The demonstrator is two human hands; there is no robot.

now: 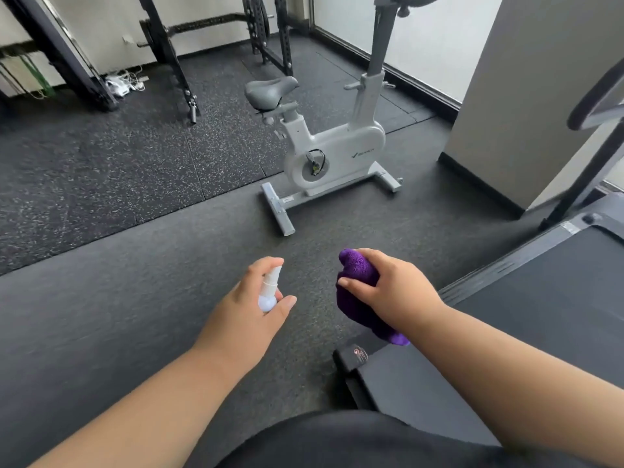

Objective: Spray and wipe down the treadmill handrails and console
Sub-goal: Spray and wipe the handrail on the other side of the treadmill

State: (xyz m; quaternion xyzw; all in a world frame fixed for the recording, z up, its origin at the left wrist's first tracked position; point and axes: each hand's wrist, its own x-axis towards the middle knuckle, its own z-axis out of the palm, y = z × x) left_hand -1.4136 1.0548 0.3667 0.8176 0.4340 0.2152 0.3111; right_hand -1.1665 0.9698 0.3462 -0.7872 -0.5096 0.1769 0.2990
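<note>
The left hand (251, 298) is wrapped around a small white plastic spray bottle (269, 292), thumb and fingers curled round its body with the forefinger up near the nozzle. The right hand (388, 288) clutches a bunched purple microfibre cloth (359, 292), its loose tail hanging below the palm. Both hands hang over the dark rubber gym floor (135, 332), just left of the black treadmill (540, 298), whose deck fills the lower right.

By my reading, this is the approach step: both tools are in hand, but neither touches the treadmill, and nothing looks sprayed or wiped yet. The next move calls for turning right toward the treadmill, raising the bottle to the curved dark handrail (594, 99) at its far end, and aiming the nozzle at it before pressing.

The bottle's long axis runs close to upright, leaning slightly away from the person, nozzle end up and far, rounded base down. It points left of the treadmill, toward the white exercise bike (334, 153) beyond, so it needs re-aiming. The console is not clearly in view.
</note>
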